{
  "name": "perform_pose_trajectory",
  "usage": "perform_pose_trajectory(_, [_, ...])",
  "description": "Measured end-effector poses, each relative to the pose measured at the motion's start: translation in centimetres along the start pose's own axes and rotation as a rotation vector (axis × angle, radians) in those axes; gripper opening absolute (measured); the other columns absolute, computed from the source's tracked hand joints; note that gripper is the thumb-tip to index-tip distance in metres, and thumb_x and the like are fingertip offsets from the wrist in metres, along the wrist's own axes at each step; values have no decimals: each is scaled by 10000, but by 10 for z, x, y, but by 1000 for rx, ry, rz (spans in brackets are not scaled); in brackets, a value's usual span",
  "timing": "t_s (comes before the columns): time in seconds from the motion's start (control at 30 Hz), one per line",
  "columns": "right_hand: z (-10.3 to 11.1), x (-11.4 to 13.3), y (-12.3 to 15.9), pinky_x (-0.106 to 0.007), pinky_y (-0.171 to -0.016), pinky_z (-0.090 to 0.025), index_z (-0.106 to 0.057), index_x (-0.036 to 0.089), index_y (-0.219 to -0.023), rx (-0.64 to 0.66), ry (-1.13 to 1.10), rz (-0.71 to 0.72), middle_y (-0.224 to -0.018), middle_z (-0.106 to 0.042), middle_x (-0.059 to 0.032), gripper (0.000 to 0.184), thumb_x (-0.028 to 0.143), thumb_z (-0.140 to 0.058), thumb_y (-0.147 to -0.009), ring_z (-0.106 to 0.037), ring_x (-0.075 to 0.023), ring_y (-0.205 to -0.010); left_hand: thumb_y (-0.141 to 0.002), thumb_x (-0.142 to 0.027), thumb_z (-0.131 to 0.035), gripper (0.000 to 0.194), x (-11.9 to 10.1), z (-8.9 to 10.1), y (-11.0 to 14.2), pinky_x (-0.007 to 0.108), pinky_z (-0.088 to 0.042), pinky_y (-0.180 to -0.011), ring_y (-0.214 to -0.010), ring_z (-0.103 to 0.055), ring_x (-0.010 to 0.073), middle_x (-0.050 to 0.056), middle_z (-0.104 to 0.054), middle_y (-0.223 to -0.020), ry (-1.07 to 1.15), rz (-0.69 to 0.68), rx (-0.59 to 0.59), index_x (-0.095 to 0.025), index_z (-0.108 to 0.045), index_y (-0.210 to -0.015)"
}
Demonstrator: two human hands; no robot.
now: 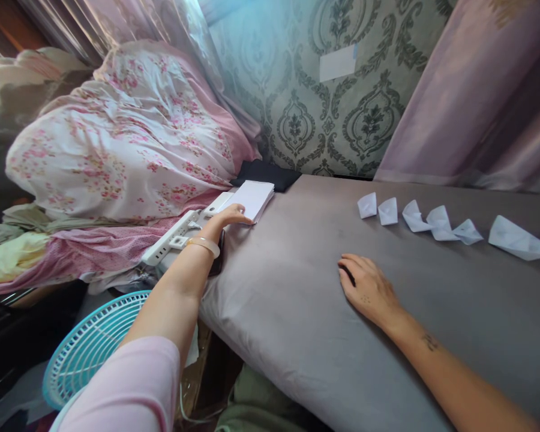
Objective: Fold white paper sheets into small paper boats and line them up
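My left hand (234, 215), with a pale bangle (206, 244) on its wrist, reaches to the near edge of a stack of white paper (252, 197). Its thumb and fingers are apart at the stack's corner, and no sheet is lifted. My right hand (366, 287) lies palm down on the grey bedsheet (288, 312), holding nothing, its fingers loosely bent and the thumb apart. Beyond it stands a row of folded white paper shapes like small boats, among them one at the left end (367, 205) and a larger one (517, 237) further right.
A white power strip (168, 240) with plugs lies along the bed's left edge, beside a dark phone-like object (216, 255). Below is a blue fan (94, 348). Floral bedding (117, 144) is piled at the back left. A dark folded cloth (270, 174) sits behind the paper.
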State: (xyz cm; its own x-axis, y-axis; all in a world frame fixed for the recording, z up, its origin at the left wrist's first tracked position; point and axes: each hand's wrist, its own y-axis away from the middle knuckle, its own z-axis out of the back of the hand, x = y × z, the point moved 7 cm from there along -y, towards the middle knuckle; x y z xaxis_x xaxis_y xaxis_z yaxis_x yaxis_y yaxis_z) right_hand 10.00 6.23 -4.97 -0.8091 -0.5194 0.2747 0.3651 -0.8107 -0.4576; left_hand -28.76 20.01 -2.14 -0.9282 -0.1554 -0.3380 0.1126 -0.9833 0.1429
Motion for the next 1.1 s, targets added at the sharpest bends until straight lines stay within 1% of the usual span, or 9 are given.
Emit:
perform_pose_trajectory(0.13, [-1, 0, 0, -427, -937, -489, -668, 136, -1046, 6, -3, 0, -1157, -658, -112, 280, 232, -442, -911, -587, -271, -1067, -579, -512, -740, 769, 5, -3, -4, 335, -450, -917, -1124, -577, 297, 155, -585, -1290, 10, 1, -8, -142, -568, -1232])
perform_pose_trajectory(0.27, [-1, -1, 0, -428, -941, -484, -667, 132, -1057, 8, -10, 4, -1167, -654, -116, 288, 234, -440, -912, -582, -271, -1073, -569, -535, -751, 846, 6, -1, -2, 348, -439, -941, -1165, -557, 310, 175, -554, -1335, 23, 21, 0, -134, -537, -1284])
perform_pose_trajectory(0.4, [-1, -1, 0, -425, -940, -481, -669, 129, -1058, 8, -16, -12, -1169, -653, -120, 289, 225, -439, -911, -579, -272, -1074, -545, -595, -748, 896, 5, 4, 3, 342, -445, -923, -1164, -554, 317, 152, -562, -1335, 59, 38, 23, -143, -540, -1291])
perform_pose_trajectory(0.53, [0, 1, 1, -414, -942, -476, -671, 143, -1055, 20, -18, -29, -1175, -651, -118, 283, 208, -436, -911, -577, -264, -1080, -523, -625, -746, 946, 11, 3, 3, 320, -450, -910, -1130, -578, 299, 151, -580, -1304, 123, 61, 34, -136, -534, -1305])
perform_pose_trajectory(0.67, [1, 2, 2, -409, -940, -472, -670, 153, -1050, 31, -35, -43, -1179, -649, -114, 274, 198, -439, -910, -569, -258, -1091, -476, -661, -751, 941, 14, 4, -1, 348, -468, -888, -1130, -580, 323, 143, -599, -1255, 143, 29, 7, -152, -579, -1248])
perform_pose_trajectory(0.73, [2, 2, 2, -404, -940, -469, -669, 156, -1047, 35, -43, -52, -1180, -647, -114, 267, 197, -443, -910, -566, -254, -1095, -496, -636, -749, 908, 9, 5, 0, 365, -466, -891, -1108, -586, 325, 153, -611, -1220, 177, -4, 6, -132, -579, -1232])
perform_pose_trajectory(0.83, [3, 3, 3, -396, -936, -465, -670, 159, -1034, 42, -47, -66, -1181, -646, -117, 261, 198, -442, -915, -566, -249, -1091, -534, -624, -705, 774, 1, 10, 5, 362, -465, -862, -1027, -602, 302, 144, -646, -1103, 181, -32, -61, -110, -627, -1107])
perform_pose_trajectory(1.0, [5, 5, 3, -388, -939, -454, -668, 158, -1026, 50, -51, -71, -1186, -643, -114, 253, 192, -445, -915, -563, -246, -1092, -571, -614, -615, 555, -13, 11, 14, 302, -443, -708, -816, -597, 241, 55, -642, -777, 148, -53, -79, -141, -680, -854])
perform_pose_trajectory(1.1, [6, 5, 3, -385, -935, -450, -667, 170, -1018, 41, -55, -75, -1179, -645, -110, 245, 188, -446, -913, -564, -239, -1087, -573, -577, -607, 457, -19, 10, 20, 280, -421, -652, -732, -570, 217, 18, -603, -652, 153, -58, -86, -166, -685, -757])
